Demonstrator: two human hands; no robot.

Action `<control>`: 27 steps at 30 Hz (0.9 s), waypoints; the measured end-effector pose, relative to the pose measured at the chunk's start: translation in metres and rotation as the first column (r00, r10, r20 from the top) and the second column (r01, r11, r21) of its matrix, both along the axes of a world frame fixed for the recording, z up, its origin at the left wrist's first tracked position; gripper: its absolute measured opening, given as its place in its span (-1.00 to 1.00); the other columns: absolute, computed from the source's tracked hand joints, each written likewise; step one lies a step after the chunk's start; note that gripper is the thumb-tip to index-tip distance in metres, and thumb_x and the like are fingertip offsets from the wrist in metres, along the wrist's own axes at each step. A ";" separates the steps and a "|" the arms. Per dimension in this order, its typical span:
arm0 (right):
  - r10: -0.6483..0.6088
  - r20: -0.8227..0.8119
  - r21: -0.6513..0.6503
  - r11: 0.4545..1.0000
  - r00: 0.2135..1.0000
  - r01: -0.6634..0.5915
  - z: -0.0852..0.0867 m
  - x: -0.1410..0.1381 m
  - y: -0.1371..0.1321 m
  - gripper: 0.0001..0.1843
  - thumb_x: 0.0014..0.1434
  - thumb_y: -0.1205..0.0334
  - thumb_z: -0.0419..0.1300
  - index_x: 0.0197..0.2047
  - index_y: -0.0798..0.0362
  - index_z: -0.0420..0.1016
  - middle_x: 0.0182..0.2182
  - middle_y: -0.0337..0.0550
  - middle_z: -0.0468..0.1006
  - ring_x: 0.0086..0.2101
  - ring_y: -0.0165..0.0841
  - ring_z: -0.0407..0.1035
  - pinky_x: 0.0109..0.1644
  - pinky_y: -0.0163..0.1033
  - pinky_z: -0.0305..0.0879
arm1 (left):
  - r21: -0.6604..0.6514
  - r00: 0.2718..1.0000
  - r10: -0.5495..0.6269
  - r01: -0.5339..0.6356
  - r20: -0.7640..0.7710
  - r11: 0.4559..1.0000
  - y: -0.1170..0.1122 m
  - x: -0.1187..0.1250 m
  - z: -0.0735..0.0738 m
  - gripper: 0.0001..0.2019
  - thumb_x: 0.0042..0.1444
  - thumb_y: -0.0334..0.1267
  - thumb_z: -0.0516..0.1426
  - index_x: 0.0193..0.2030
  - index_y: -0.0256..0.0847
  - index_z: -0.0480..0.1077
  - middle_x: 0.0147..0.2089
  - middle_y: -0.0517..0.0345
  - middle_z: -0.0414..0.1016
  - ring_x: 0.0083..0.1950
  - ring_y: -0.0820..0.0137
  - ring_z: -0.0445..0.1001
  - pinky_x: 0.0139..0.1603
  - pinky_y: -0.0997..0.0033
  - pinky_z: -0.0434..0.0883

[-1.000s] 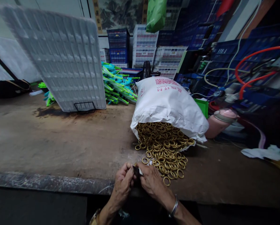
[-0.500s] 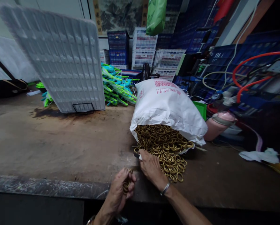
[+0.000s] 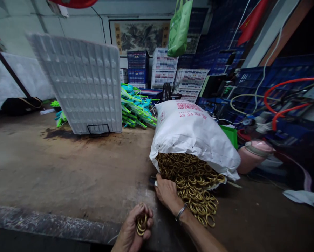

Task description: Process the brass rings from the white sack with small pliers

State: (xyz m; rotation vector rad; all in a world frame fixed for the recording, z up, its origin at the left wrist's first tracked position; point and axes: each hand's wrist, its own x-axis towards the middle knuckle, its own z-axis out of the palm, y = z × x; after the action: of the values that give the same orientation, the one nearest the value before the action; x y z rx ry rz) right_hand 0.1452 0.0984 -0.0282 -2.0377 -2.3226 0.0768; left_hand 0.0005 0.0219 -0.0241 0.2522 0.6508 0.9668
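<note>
My left hand (image 3: 134,227) is cupped near the table's front edge, its fingers curled around several brass-coloured rings (image 3: 141,224). At the left side of the ring pile (image 3: 196,194) is my right hand (image 3: 166,193), palm down, a metal bangle on its wrist. Its fingers are closed at the tips, where a small white bit and something dark show; what they hold is unclear. A white woven sack (image 3: 192,131) with red print lies on its side, and rings spill from its mouth onto the table.
A ribbed translucent panel (image 3: 80,87) stands upright in a black wire stand (image 3: 98,129) at the left. Behind it lie green and blue plastic pieces (image 3: 136,108). A pink bottle (image 3: 253,157) and a green tray (image 3: 229,135) are right of the sack. Crates (image 3: 163,66) are stacked behind.
The view has tilted up, so the scene sits lower. My left hand has turned, showing more of the rings in it. My right hand remains at the pile's left side.
</note>
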 end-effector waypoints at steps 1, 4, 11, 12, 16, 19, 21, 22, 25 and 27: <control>0.009 -0.003 0.010 1.000 1.000 -0.009 0.000 0.001 0.000 -0.65 0.17 0.28 -0.02 0.03 0.17 0.16 -0.38 -0.01 0.50 -0.33 -0.24 0.40 -0.37 -0.28 0.06 | -0.010 1.000 0.014 -0.014 0.003 1.000 0.000 0.000 -0.001 -0.78 -0.08 -0.17 0.21 -0.48 -0.28 0.31 -0.44 0.15 0.37 -0.52 0.54 0.31 -0.67 0.62 0.05; 0.044 -0.056 0.014 0.999 0.997 -0.043 0.003 0.003 -0.003 -0.75 0.15 0.34 -0.03 -0.07 0.14 0.21 -0.42 -0.07 0.50 -0.39 -0.30 0.40 -0.41 -0.31 0.02 | -0.028 0.998 0.061 -0.061 -0.008 0.998 0.002 -0.001 -0.002 -0.80 -0.09 -0.22 0.23 -0.49 -0.29 0.31 -0.45 0.14 0.37 -0.49 0.52 0.34 -0.66 0.63 0.06; 0.085 -0.455 -0.006 0.995 0.886 -0.099 0.014 0.014 -0.025 -0.90 0.13 0.34 -0.06 -0.27 0.02 0.23 -0.52 -0.29 0.38 -0.50 -0.43 0.28 -0.43 -0.37 0.02 | -0.077 0.995 0.099 -0.099 0.001 0.992 0.005 -0.002 0.004 -0.77 -0.14 -0.22 0.26 -0.46 -0.29 0.30 -0.47 0.17 0.37 -0.50 0.54 0.33 -0.67 0.66 0.06; 0.095 -0.524 -0.011 0.993 0.847 -0.118 0.016 0.015 -0.031 -0.92 0.14 0.31 -0.06 -0.29 0.01 0.22 -0.52 -0.30 0.36 -0.50 -0.43 0.26 -0.41 -0.38 0.04 | -0.065 0.994 0.104 -0.105 -0.024 0.992 0.005 -0.001 0.005 -0.77 -0.13 -0.22 0.26 -0.45 -0.28 0.29 -0.48 0.18 0.36 -0.51 0.55 0.33 -0.67 0.66 0.07; 0.119 -0.683 -0.030 0.981 0.721 -0.190 0.023 0.018 -0.051 -0.91 0.16 0.24 -0.07 -0.36 0.01 0.19 -0.50 -0.31 0.29 -0.47 -0.44 0.21 -0.38 -0.38 0.08 | -0.003 0.988 0.067 -0.068 -0.139 0.998 0.003 0.007 0.007 -0.75 -0.12 -0.20 0.24 -0.36 -0.26 0.30 -0.50 0.25 0.33 -0.56 0.59 0.29 -0.68 0.68 0.07; 0.117 -0.720 -0.037 0.978 0.684 -0.206 0.025 0.018 -0.062 -0.89 0.16 0.24 -0.08 -0.37 0.02 0.20 -0.50 -0.31 0.28 -0.48 -0.45 0.18 -0.38 -0.38 0.07 | 0.047 0.971 0.028 -0.018 -0.236 0.999 0.000 0.014 0.005 -0.70 -0.09 -0.13 0.21 -0.28 -0.26 0.29 -0.52 0.28 0.31 -0.60 0.62 0.25 -0.70 0.69 0.04; 0.109 -0.732 -0.040 0.978 0.672 -0.203 0.025 0.017 -0.066 -0.90 0.15 0.24 -0.06 -0.36 0.03 0.21 -0.51 -0.33 0.27 -0.49 -0.46 0.17 -0.39 -0.38 0.06 | 0.084 0.954 0.006 0.020 -0.299 0.996 -0.002 0.017 0.004 -0.70 -0.06 -0.09 0.18 -0.31 -0.26 0.26 -0.55 0.31 0.28 -0.65 0.65 0.19 -0.71 0.69 0.01; 0.107 -0.739 -0.044 0.978 0.665 -0.206 0.025 0.017 -0.068 -0.90 0.15 0.23 -0.05 -0.36 0.03 0.22 -0.52 -0.33 0.26 -0.49 -0.46 0.16 -0.39 -0.38 0.05 | 0.097 0.944 -0.005 0.039 -0.329 0.994 -0.003 0.018 0.004 -0.71 -0.06 -0.08 0.18 -0.35 -0.25 0.25 -0.56 0.33 0.26 -0.66 0.66 0.16 -0.71 0.69 0.00; 0.073 -0.779 -0.076 0.975 0.623 -0.209 0.024 0.017 -0.070 -0.84 0.16 0.16 -0.06 -0.38 0.03 0.23 -0.54 -0.35 0.24 -0.50 -0.47 0.14 -0.41 -0.39 0.04 | 0.130 0.908 -0.012 0.072 -0.419 0.989 -0.006 0.020 0.003 -0.71 -0.06 -0.06 0.17 -0.41 -0.22 0.19 -0.61 0.38 0.22 -0.70 0.68 0.09 -0.72 0.68 -0.03; 0.014 -0.813 -0.118 0.975 0.582 -0.187 0.022 0.017 -0.069 -0.77 0.17 0.09 -0.08 -0.40 0.04 0.22 -0.55 -0.36 0.23 -0.49 -0.47 0.14 -0.41 -0.39 0.05 | 0.158 0.878 -0.003 0.089 -0.478 0.983 -0.007 0.020 0.003 -0.70 -0.05 -0.05 0.16 -0.41 -0.21 0.19 -0.63 0.39 0.19 -0.71 0.67 0.06 -0.72 0.67 -0.03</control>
State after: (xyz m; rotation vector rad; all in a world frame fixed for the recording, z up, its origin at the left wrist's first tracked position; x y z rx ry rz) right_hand 0.1625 0.0296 -0.0062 -1.4116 -1.8267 1.0467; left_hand 0.0209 0.0145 -0.0209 0.6763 1.0064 0.9212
